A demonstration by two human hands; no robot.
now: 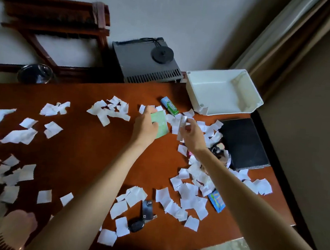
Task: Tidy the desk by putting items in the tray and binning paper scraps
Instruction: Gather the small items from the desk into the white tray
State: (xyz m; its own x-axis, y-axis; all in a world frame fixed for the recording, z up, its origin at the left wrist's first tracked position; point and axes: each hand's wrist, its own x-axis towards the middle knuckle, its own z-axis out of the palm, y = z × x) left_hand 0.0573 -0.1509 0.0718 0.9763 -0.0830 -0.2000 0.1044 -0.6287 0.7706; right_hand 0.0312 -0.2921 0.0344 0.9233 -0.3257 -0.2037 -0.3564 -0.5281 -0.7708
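- Surface: paper scraps cover it almost edge to edge, and some lie close to the near and right edges. Sweep a forearm through and you knock them to the floor.
- Tray: it's empty at the far right corner, with its outer side near the surface edge. Drop things in hard and it may slide off.
- Black folder: it lies just in front of the tray, with scraps lapping its left side. Lift it carelessly and they spill.
- Bin: it's at the far left beyond the surface, well apart from both hands. That's a long carry, and a loose handful sheds scraps on the way.
- Left hand: your fingers curl over the green packet and look to be gripping it. Scraps touch its far edge and could ride along into the tray.
- Right hand: your fingers pinch a slim pale strip. I can't tell what it is. If it's paper, it goes in the bin, not the tray.
- Gum pack: it lies between your hands and the tray, on the likely path. Your wrist could clip it.
- Key and black card: they sit near the front edge among scraps. You could bin them with a handful.
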